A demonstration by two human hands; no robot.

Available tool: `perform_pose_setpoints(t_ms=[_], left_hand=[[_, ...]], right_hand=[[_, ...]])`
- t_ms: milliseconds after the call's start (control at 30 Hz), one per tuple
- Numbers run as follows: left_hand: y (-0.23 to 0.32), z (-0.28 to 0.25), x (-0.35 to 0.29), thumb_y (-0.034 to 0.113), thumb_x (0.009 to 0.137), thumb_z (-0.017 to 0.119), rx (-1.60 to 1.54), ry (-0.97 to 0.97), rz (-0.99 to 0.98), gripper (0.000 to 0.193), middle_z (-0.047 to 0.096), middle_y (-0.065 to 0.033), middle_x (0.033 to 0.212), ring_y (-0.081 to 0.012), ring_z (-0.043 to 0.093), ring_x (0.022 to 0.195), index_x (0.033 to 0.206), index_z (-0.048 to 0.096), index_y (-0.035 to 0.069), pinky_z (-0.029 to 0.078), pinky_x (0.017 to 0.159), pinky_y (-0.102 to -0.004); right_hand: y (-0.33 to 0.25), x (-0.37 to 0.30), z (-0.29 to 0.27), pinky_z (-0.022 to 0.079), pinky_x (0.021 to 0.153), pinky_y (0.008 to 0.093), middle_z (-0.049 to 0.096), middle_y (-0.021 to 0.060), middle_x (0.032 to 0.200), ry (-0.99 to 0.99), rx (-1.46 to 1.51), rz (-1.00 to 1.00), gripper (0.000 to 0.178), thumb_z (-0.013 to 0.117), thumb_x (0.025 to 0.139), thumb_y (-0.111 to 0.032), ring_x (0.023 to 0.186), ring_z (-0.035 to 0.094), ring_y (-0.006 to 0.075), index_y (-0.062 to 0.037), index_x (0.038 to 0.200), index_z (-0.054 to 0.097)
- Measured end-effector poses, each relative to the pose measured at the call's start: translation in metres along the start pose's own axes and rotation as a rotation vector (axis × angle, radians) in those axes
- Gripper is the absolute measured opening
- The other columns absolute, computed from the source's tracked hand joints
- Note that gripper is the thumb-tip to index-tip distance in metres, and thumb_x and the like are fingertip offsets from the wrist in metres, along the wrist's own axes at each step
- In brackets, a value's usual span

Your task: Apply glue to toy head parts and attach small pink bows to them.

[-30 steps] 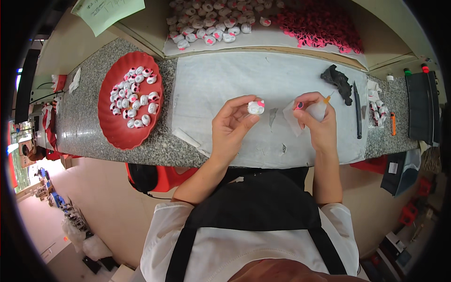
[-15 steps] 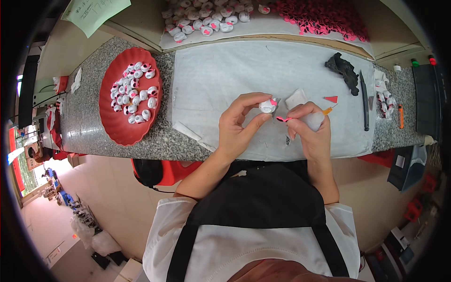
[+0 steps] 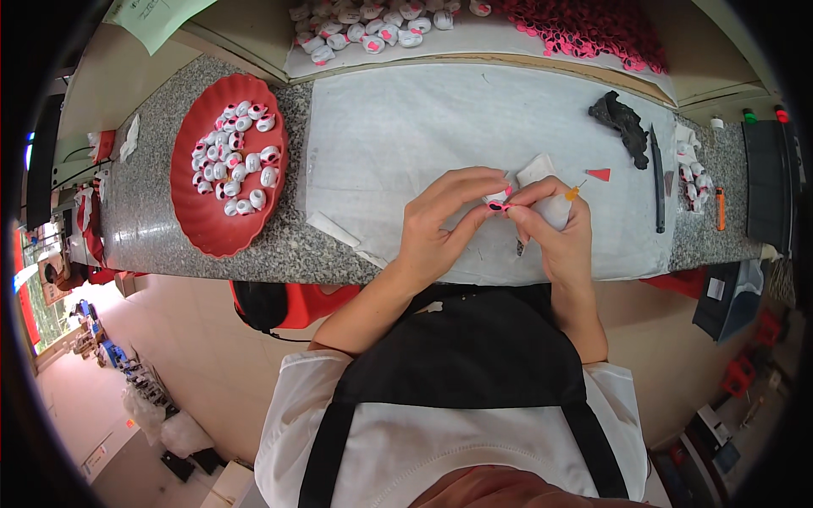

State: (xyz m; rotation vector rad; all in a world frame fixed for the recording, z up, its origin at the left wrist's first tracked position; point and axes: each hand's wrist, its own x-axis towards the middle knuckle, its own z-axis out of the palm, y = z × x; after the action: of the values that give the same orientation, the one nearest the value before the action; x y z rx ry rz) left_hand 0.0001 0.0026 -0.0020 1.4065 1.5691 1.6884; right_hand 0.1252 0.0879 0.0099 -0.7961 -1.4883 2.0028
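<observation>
My left hand (image 3: 434, 222) pinches a small white rounded piece with a pink patch (image 3: 494, 197) between thumb and fingertips. A little pink-and-black part (image 3: 498, 207) lies against that piece, gripped at its end by the thumb and finger of my right hand (image 3: 555, 241). Tucked in the same right hand is a translucent white squeeze bottle (image 3: 555, 212), its orange needle tip (image 3: 573, 193) pointing up and away. Both hands hover over the white sheet (image 3: 381, 135) on the bench. Fingers partly cover the white piece.
A red scalloped dish (image 3: 190, 203) with several white-and-pink pieces stands at the left. White pieces (image 3: 373, 42) and a pink heap (image 3: 584, 34) fill the back shelf. A crumpled black thing (image 3: 622, 127), a dark pen-like tool (image 3: 658, 182) and a red triangle (image 3: 598, 175) lie right.
My right hand has brought the pink-and-black part leftward against the white piece. My hands are now together, and the whole view has shifted slightly.
</observation>
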Motion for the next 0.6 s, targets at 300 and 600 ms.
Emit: perform_pose_setpoints(t_ms=[300,600], left_hand=[[-0.003,0.001,-0.002,-0.006,0.068,0.056,-0.305,0.016,-0.059,0.025,0.052,-0.0158,0.098,-0.0208,0.051,0.091,0.093,0.052,-0.002,0.04,0.078,-0.0287],[0.001,-0.004,-0.004,-0.005,0.073,0.052,-0.747,-0.02,-0.396,0.024,0.052,-0.0136,0.099,-0.0165,0.05,0.092,0.097,0.048,-0.004,0.039,0.081,-0.0275]], right_hand=[[0.006,-0.001,0.003,0.033,0.044,0.0175,0.054,0.0068,0.072,0.059,-0.071,-0.08,0.011,0.056,0.068,0.003,0.052,0.043,0.0064,-0.0006,0.076,0.05],[0.001,0.001,0.01,0.035,0.045,0.017,0.053,0.0057,0.073,-0.083,0.071,-0.064,0.034,0.061,0.064,0.002,0.053,0.045,0.0069,0.002,0.097,0.048]])
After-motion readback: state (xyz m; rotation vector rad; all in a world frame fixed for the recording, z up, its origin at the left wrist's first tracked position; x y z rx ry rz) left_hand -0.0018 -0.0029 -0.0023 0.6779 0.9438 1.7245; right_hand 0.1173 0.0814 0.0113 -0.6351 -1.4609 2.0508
